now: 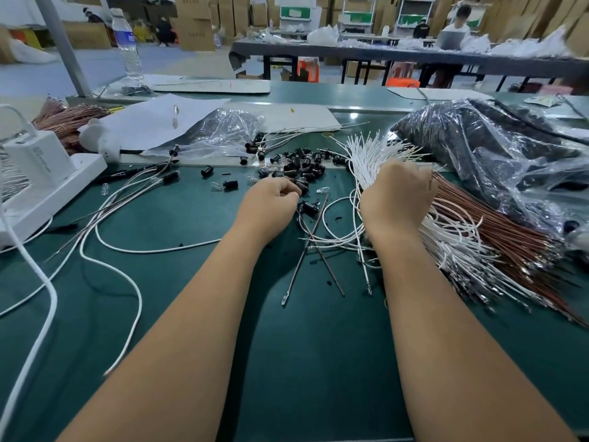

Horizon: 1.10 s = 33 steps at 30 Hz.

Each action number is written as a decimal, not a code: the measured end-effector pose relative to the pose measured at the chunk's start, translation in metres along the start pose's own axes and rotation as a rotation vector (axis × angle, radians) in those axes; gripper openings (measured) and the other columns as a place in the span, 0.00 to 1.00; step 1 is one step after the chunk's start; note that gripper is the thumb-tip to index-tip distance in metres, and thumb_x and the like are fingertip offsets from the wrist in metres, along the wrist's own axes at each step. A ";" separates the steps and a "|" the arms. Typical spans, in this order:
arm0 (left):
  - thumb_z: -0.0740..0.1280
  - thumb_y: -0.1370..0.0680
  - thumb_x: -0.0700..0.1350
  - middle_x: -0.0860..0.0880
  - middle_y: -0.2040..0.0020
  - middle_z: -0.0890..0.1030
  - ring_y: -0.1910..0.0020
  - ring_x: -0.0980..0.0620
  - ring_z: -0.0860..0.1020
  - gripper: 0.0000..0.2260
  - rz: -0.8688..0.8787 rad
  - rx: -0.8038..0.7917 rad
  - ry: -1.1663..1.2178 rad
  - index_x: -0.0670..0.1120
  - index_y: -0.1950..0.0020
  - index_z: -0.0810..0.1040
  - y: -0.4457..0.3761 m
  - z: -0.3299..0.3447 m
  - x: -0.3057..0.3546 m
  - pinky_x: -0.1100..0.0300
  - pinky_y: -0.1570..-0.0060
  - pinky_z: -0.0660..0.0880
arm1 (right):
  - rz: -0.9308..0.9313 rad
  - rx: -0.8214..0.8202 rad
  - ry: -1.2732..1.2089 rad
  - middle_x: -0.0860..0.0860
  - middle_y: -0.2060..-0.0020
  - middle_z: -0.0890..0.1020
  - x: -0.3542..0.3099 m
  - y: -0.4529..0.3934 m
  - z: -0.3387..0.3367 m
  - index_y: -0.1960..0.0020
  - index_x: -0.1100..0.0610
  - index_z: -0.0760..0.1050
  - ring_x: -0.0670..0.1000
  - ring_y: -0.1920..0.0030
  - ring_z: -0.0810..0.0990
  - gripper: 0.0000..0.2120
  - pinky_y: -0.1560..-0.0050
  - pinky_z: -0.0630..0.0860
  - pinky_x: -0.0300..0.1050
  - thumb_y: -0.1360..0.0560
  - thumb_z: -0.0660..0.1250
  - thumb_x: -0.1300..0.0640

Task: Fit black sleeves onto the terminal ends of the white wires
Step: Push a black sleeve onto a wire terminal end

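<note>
A pile of small black sleeves (298, 169) lies on the green table (287, 346), just beyond my hands. My left hand (271, 202) has curled fingers at the near edge of that pile, and its fingertips pinch at a black sleeve (301, 186). My right hand (398, 196) grips a thick bundle of white wires (373, 151) that fans out beyond it. The terminal ends of the bundle (462, 266) spread toward me on the right, mixed with brown wires (510, 237). Another black sleeve (310, 207) lies between my hands.
A clear bag of black parts (478, 145) fills the right rear. A white power strip with charger (41, 180) sits at left, with loose white cables (105, 237) beside it. Finished wires with sleeves (264, 145), a crumpled bag (223, 129), paper and a water bottle (127, 43) stand behind.
</note>
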State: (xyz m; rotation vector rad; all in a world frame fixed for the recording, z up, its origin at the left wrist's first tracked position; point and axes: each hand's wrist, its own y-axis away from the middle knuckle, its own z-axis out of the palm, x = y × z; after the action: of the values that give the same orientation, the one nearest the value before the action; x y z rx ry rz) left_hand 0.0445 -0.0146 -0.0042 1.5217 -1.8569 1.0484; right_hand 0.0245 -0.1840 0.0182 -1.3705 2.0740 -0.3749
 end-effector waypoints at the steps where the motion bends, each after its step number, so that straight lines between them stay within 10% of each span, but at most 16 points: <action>1: 0.60 0.22 0.42 0.51 0.69 0.76 0.79 0.60 0.65 0.09 0.011 0.003 -0.046 0.50 0.50 0.80 0.000 0.001 0.000 0.69 0.79 0.63 | 0.001 0.010 -0.020 0.58 0.51 0.80 0.000 0.000 0.000 0.54 0.59 0.75 0.59 0.46 0.73 0.07 0.44 0.67 0.51 0.27 0.60 0.67; 6: 0.57 0.23 0.39 0.48 0.48 0.76 0.53 0.50 0.74 0.15 0.085 0.030 -0.295 0.46 0.41 0.78 -0.002 0.006 0.002 0.58 0.56 0.70 | -0.082 0.117 -0.321 0.56 0.51 0.82 -0.006 -0.003 -0.005 0.46 0.61 0.80 0.55 0.48 0.76 0.13 0.47 0.70 0.43 0.26 0.60 0.67; 10: 0.56 0.22 0.38 0.43 0.41 0.74 0.43 0.42 0.72 0.27 0.132 0.043 -0.237 0.47 0.24 0.54 0.002 0.010 0.004 0.49 0.48 0.70 | -0.366 0.009 -0.505 0.55 0.53 0.82 -0.023 0.010 -0.005 0.47 0.61 0.81 0.51 0.52 0.78 0.11 0.54 0.71 0.37 0.24 0.63 0.67; 13: 0.59 0.21 0.40 0.42 0.31 0.66 0.32 0.43 0.63 0.23 0.302 0.202 -0.258 0.42 0.26 0.60 0.005 0.009 0.003 0.48 0.32 0.62 | -0.488 -0.080 -0.558 0.54 0.53 0.83 -0.031 0.019 -0.001 0.46 0.59 0.81 0.51 0.54 0.79 0.12 0.52 0.75 0.43 0.25 0.63 0.67; 19: 0.59 0.20 0.36 0.46 0.42 0.76 0.50 0.49 0.78 0.22 0.117 0.276 0.540 0.45 0.27 0.59 0.001 -0.012 0.007 0.53 0.51 0.76 | -0.379 -0.055 -0.606 0.51 0.54 0.83 -0.025 0.013 0.003 0.48 0.56 0.83 0.48 0.57 0.77 0.12 0.58 0.74 0.41 0.25 0.63 0.66; 23: 0.61 0.26 0.31 0.50 0.28 0.64 0.28 0.50 0.59 0.30 0.229 0.377 0.010 0.52 0.28 0.65 0.000 -0.019 -0.002 0.51 0.27 0.57 | -0.362 -0.073 -0.593 0.49 0.55 0.83 -0.025 0.015 0.003 0.50 0.55 0.83 0.47 0.59 0.76 0.11 0.61 0.71 0.40 0.26 0.64 0.65; 26: 0.63 0.22 0.39 0.52 0.42 0.79 0.42 0.50 0.72 0.13 0.215 0.252 -0.129 0.53 0.42 0.79 -0.002 -0.020 -0.007 0.45 0.35 0.64 | -0.355 0.001 -0.668 0.49 0.59 0.83 -0.027 0.017 -0.001 0.51 0.56 0.82 0.48 0.60 0.78 0.11 0.62 0.73 0.40 0.26 0.63 0.65; 29: 0.60 0.20 0.39 0.47 0.65 0.78 0.73 0.57 0.67 0.10 0.192 0.152 0.043 0.49 0.52 0.80 0.001 -0.020 -0.008 0.60 0.65 0.68 | -0.267 0.103 -0.654 0.49 0.57 0.83 -0.027 0.014 -0.004 0.51 0.57 0.82 0.46 0.58 0.77 0.10 0.63 0.70 0.31 0.26 0.63 0.64; 33: 0.59 0.19 0.40 0.52 0.72 0.69 0.76 0.56 0.62 0.08 0.186 0.219 0.046 0.45 0.52 0.77 -0.001 -0.022 -0.008 0.60 0.73 0.60 | -0.032 0.208 -0.586 0.50 0.58 0.81 -0.022 0.008 -0.007 0.54 0.56 0.80 0.49 0.56 0.76 0.10 0.65 0.65 0.35 0.26 0.60 0.62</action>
State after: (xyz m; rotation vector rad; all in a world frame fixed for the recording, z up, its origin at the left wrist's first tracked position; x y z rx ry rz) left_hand 0.0457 0.0080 0.0018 1.4496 -1.9321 1.4009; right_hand 0.0209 -0.1617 0.0265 -1.2085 1.4907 -0.1657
